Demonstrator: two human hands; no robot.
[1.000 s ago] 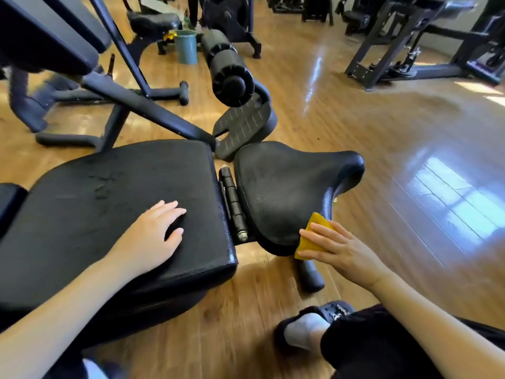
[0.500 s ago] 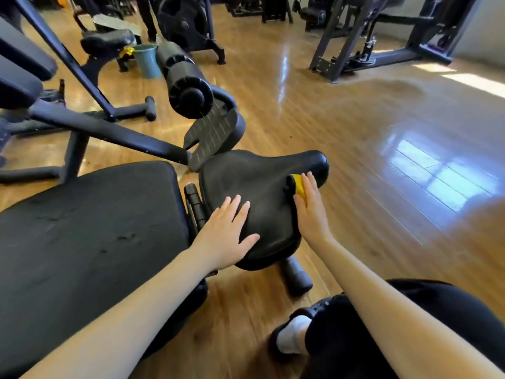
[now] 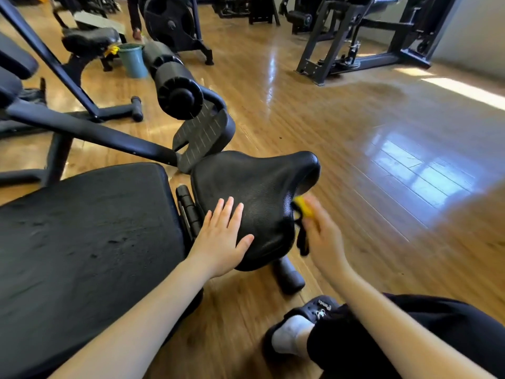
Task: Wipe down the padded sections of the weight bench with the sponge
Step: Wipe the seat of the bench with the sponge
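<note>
Yellow sponge [image 3: 304, 205] gripped, right hand [image 3: 322, 236]; left hand [image 3: 221, 239] flat.

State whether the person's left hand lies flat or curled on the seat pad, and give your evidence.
Flat: the left hand rests palm-down on the seat pad, fingers straight and spread.

Blur, occlusion and crop notes, bench wipe frame

Right hand [image 3: 322, 236] is smearing with motion blur, fingers not separable; it is covering most of the yellow sponge [image 3: 304, 205], so sponge shape and exact contact with the seat pad [image 3: 254, 187] edge are unclear. Left hand [image 3: 222, 236] is hiding part of the seat pad top. Back pad [image 3: 82, 242] is running off the left and bottom edges. Bench frame under both pads is mostly hidden. Far person [image 3: 135, 20] by the bucket [image 3: 132, 60] is getting cropped by the top edge. Sandal [image 3: 318, 310] logo is too small to read.
</note>
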